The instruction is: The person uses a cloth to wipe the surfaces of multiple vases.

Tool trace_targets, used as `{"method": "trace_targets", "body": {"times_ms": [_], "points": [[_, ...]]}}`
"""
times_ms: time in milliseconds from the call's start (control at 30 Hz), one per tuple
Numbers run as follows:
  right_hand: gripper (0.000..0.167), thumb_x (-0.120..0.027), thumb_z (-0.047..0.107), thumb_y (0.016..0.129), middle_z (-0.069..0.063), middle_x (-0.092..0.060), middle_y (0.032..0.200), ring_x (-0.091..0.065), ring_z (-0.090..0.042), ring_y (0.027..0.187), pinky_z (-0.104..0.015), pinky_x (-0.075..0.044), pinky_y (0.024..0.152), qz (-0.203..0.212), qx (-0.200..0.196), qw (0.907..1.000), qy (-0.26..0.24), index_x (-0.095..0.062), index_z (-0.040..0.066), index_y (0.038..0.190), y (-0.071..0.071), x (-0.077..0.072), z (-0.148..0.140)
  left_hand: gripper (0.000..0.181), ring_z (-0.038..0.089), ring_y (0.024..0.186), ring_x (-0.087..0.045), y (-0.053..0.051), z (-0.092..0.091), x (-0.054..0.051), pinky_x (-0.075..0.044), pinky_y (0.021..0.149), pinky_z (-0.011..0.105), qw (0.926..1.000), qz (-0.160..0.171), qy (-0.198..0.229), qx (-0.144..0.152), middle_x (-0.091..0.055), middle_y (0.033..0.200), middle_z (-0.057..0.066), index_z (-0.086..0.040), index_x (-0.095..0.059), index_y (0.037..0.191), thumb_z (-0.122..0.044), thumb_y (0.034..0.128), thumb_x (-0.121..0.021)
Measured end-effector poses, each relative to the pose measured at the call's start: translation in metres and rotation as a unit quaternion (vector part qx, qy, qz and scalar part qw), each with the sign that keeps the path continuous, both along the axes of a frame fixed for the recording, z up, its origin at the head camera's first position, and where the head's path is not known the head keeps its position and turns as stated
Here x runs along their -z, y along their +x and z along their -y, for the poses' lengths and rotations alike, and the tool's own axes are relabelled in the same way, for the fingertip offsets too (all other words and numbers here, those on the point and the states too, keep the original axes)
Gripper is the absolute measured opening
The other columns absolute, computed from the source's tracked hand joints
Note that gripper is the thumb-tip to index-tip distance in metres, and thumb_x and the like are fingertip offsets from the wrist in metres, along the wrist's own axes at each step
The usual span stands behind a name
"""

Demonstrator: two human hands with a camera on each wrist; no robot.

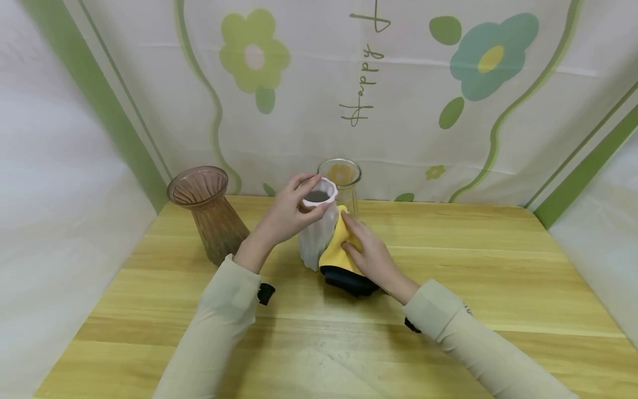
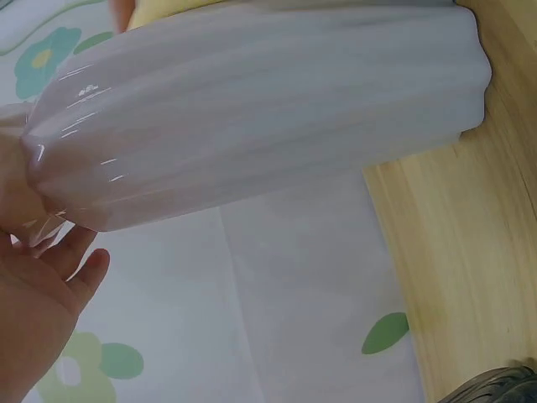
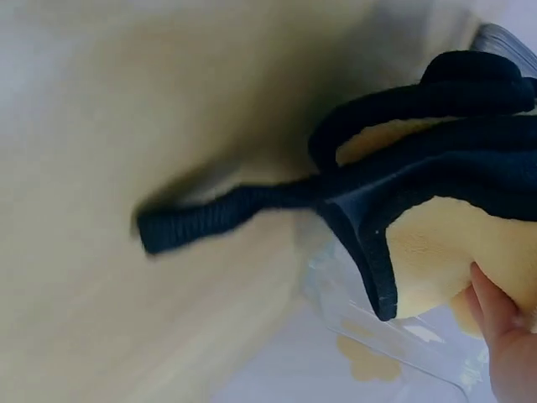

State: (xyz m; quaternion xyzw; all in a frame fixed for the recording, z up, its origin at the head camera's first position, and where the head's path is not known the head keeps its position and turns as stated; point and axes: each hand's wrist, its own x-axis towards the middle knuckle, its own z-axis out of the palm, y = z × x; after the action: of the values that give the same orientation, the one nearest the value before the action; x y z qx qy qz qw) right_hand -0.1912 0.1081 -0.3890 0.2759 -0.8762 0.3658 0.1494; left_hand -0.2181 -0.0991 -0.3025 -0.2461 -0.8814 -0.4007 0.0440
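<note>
A white fluted vase (image 1: 315,238) stands slightly tilted at the middle of the table. My left hand (image 1: 289,210) grips its rim, fingers on the far side and thumb on the near side; the left wrist view shows the ribbed vase body (image 2: 252,109) and the hand (image 2: 38,302) at its mouth. My right hand (image 1: 374,255) pinches a yellow cloth with dark edging (image 1: 341,249) against the vase's right side. In the right wrist view the cloth's black trim (image 3: 361,193) hangs loose beside the fingers (image 3: 495,311).
A brownish-pink ribbed glass vase (image 1: 214,221) stands left, beside my left forearm. A clear glass vase (image 1: 351,199) is behind the white one. A flower-printed curtain (image 1: 309,133) rises at the table's back edge. Wooden table (image 1: 319,354) lies in front.
</note>
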Motion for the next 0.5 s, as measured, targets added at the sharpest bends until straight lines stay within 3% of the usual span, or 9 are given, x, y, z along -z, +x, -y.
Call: {"method": "trace_targets", "body": {"times_ms": [267, 500], "points": [[0.065, -0.064, -0.002, 0.087, -0.019, -0.042, 0.148, -0.044, -0.035, 0.134, -0.047, -0.041, 0.107, -0.005, -0.001, 0.9998, -0.02, -0.038, 0.004, 0.146, -0.001, -0.017, 0.001, 0.06, 0.025, 0.111, -0.061, -0.002, 0.002, -0.002, -0.056, 0.087, 0.032, 0.9999, 0.003, -0.011, 0.01, -0.034, 0.154, 0.006, -0.01, -0.039, 0.146, -0.026, 0.092, -0.06], [0.067, -0.065, -0.006, 0.085, -0.023, -0.043, 0.146, -0.045, -0.04, 0.132, -0.049, -0.041, 0.105, 0.01, -0.006, 0.9997, -0.021, -0.038, 0.004, 0.145, -0.001, -0.01, 0.0, 0.061, 0.027, 0.116, -0.057, -0.002, 0.001, -0.001, -0.056, 0.087, 0.035, 0.9997, 0.003, 0.0, 0.024, -0.031, 0.155, 0.008, -0.01, -0.037, 0.147, -0.026, 0.0922, -0.057]]}}
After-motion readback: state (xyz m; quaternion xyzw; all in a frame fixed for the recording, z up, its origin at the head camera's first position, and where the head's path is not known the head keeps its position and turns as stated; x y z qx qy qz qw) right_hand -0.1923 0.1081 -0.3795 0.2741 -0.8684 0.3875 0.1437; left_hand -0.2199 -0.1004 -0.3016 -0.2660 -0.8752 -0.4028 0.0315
